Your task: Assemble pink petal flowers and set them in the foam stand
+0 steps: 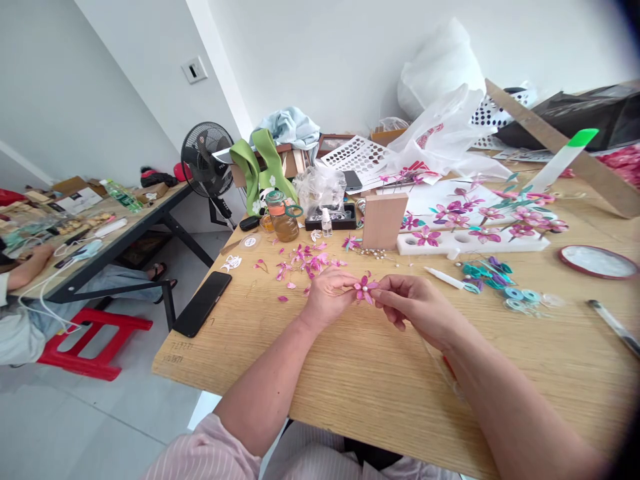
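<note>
Both hands meet over the middle of the wooden table [380, 373], well in from its near edge, and pinch one small pink flower [364, 289] between them: the left hand [327, 297] closes its fingertips on the flower's left side, the right hand [417, 308] grips its right side with thumb and forefinger, other fingers curled under. The flower hangs just above the tabletop. In front of the hands and toward the person the wood is bare, a broad open strip running to the near edge and to the left corner. A black phone [203, 303] lies near the left edge, slanted. Beyond the hands loose pink petals [303, 263] are scattered, with a wooden block [384, 220] standing upright behind them. To the right of the block a white foam strip [475, 241] holds a row of finished pink flowers stuck into it. A glass jar [284, 217] with amber contents stands left of the petals, and a small white bottle [327, 223] just beside it. Teal spools [520, 295] lie right of the right hand, near a round red-rimmed lid [597, 261]. At the far left another person's arm [27, 267] rests on a second table [150, 213], well apart.
</note>
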Demonstrator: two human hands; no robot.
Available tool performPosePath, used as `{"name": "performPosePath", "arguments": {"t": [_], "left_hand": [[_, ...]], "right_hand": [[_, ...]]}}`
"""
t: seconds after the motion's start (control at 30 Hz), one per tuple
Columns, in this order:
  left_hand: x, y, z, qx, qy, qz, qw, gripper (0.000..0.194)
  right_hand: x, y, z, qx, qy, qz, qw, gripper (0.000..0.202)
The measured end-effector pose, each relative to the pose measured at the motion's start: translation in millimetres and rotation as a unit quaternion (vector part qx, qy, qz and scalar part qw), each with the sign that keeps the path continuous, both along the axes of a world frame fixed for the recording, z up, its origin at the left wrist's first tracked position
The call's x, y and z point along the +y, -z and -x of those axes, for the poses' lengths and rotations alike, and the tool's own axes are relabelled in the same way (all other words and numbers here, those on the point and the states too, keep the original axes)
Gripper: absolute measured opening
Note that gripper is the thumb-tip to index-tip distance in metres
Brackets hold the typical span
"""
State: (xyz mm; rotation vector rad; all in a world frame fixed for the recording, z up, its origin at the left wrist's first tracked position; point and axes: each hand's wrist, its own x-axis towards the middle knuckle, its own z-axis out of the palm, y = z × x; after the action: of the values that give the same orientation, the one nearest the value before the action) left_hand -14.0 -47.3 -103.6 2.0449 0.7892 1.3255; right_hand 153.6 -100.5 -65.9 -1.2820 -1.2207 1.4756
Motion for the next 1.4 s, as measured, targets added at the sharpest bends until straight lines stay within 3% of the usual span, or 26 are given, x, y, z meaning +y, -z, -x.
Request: {"name": "performPosePath", "arguments": {"t": [0.37,1.4], "left_hand": [[-3.0,1.1,-1.4,0.028,-0.016,-0.062,0.998,0.022],[-4.8,-2.8,-1.1,0.029,-0.02,-0.063,0.997,0.027]], "right_hand": [[1.6,3.5,2.0,0.058,0.005,0.023,0.998,0.033],[0.6,2.8,5.9,0.126,0.014,0.017,0.992,0.032]]}}
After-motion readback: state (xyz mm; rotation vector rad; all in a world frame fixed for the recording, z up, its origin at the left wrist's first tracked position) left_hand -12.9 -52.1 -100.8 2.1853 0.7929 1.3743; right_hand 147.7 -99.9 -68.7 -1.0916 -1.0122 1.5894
